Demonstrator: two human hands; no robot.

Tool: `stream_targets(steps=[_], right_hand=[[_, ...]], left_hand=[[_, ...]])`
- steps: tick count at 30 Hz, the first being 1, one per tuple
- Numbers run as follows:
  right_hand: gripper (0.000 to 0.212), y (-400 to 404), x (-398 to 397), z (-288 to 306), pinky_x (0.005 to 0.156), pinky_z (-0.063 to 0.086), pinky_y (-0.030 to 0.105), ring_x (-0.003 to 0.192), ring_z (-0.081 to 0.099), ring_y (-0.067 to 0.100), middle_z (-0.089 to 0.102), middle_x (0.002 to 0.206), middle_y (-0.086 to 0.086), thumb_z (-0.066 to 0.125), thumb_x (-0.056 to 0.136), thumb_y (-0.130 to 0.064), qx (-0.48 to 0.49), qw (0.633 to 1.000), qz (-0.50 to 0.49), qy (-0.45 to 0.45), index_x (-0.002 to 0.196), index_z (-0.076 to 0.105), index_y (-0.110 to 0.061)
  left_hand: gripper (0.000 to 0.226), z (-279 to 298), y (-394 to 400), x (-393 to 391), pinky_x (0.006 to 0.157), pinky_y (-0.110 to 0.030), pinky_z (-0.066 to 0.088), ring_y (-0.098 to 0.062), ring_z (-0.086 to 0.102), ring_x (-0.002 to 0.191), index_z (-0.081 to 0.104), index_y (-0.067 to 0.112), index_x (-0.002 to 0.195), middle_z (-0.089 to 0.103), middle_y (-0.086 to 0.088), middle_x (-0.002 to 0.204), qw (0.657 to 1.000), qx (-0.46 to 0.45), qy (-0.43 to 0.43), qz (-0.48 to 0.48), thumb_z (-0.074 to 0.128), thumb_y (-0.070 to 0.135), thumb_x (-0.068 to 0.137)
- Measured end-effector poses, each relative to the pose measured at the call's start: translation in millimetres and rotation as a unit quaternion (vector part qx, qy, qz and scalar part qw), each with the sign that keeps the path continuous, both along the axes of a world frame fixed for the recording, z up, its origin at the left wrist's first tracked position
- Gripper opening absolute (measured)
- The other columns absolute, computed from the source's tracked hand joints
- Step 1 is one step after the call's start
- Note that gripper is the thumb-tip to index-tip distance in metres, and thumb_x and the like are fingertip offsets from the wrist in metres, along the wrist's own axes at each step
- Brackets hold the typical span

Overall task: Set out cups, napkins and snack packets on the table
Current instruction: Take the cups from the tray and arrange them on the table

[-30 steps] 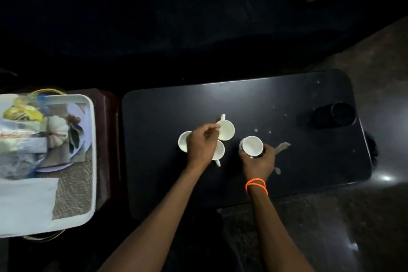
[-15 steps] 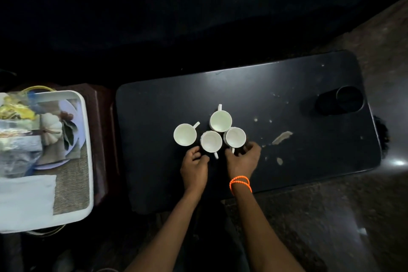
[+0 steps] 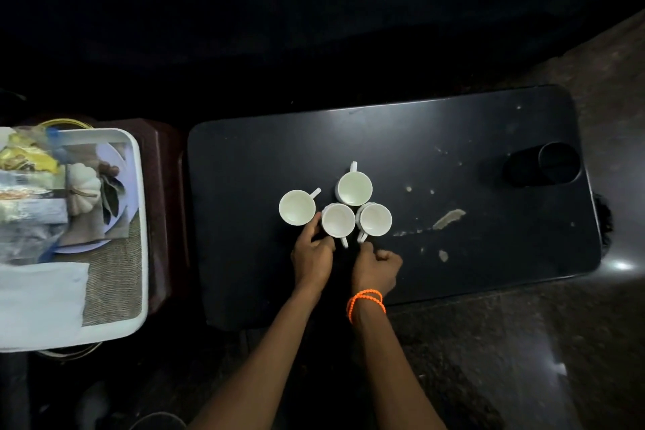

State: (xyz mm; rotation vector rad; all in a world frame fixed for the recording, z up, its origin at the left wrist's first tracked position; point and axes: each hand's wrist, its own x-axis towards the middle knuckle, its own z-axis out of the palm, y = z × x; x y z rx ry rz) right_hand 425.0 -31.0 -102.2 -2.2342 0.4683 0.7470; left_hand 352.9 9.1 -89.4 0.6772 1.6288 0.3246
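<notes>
Several white cups stand bunched together in the middle of the black table [image 3: 436, 136]: a left cup [image 3: 297, 207], a middle cup [image 3: 338, 220], a far cup [image 3: 355, 188] and a right cup [image 3: 375, 219]. My left hand [image 3: 312, 257] rests against the near left side of the middle cup, index finger reaching up between it and the left cup. My right hand [image 3: 375, 267], fingers curled, pinches the handle of the right cup. White napkins [image 3: 38, 300] and snack packets [image 3: 24, 164] lie in the white tray [image 3: 139, 220] at the left.
The tray sits on a dark red stool [image 3: 167, 185] beside the table's left end. A black cylindrical cup [image 3: 544, 166] lies at the table's far right. Pale scuffs [image 3: 448, 218] mark the tabletop right of the cups. Grey floor lies beyond the near right.
A second ago my left hand was over the cups and my right held a cup apart on the right. That cup now sits in the cluster, and both hands have drawn back to its near side.
</notes>
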Motion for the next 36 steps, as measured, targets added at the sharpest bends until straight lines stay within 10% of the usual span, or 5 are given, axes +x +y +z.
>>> stream_targets(steps=[4,11,17,24,36], right_hand=[[0.014,-8,-12,3,0.070,0.043,0.026,0.080,0.067,0.024,0.071,0.075,-0.001,0.068,0.085,-0.025,0.009,0.997,0.073,0.015,0.078,0.072,-0.014],[0.036,-5,-27,10,0.095,0.043,0.020,0.119,0.065,0.019,0.074,0.124,0.003,0.058,0.093,-0.010,0.043,0.984,0.172,-0.031,0.125,0.073,-0.017],[0.063,6,-23,12,0.100,0.049,0.023,0.114,0.066,0.009,0.074,0.121,-0.005,0.049,0.088,0.001,0.099,0.971,0.217,-0.024,0.139,0.061,-0.034],[0.055,5,-14,3,0.066,0.038,-0.008,0.083,0.054,-0.032,0.064,0.086,-0.046,0.052,0.092,-0.009,0.117,0.953,0.279,0.008,0.134,0.061,-0.044],[0.049,-75,-35,8,0.089,0.058,0.034,0.098,0.072,0.011,0.076,0.108,-0.011,0.060,0.087,-0.005,0.088,0.950,0.298,0.027,0.120,0.068,-0.040]], left_hand=[[0.067,-3,-5,-2,0.086,-0.034,0.057,-0.014,0.069,0.093,0.064,0.036,0.136,0.076,0.010,0.117,1.000,-0.002,-0.016,0.018,0.053,0.004,0.078],[0.068,-4,-4,-6,0.104,-0.049,0.055,-0.019,0.069,0.116,0.064,0.036,0.136,0.075,0.011,0.122,1.000,0.002,-0.024,0.014,0.051,0.003,0.077],[0.073,-5,-6,-8,0.109,-0.047,0.051,-0.013,0.066,0.122,0.058,0.045,0.139,0.072,0.014,0.127,0.999,0.003,-0.040,-0.020,0.051,0.005,0.079],[0.073,-8,-6,-11,0.106,-0.043,0.054,-0.010,0.067,0.118,0.061,0.051,0.133,0.074,0.018,0.122,0.999,0.000,-0.043,-0.014,0.051,0.007,0.075],[0.068,-1,-73,-41,0.106,-0.047,0.053,-0.010,0.068,0.119,0.067,0.039,0.128,0.075,0.016,0.121,1.000,-0.014,-0.019,-0.002,0.052,0.003,0.073]])
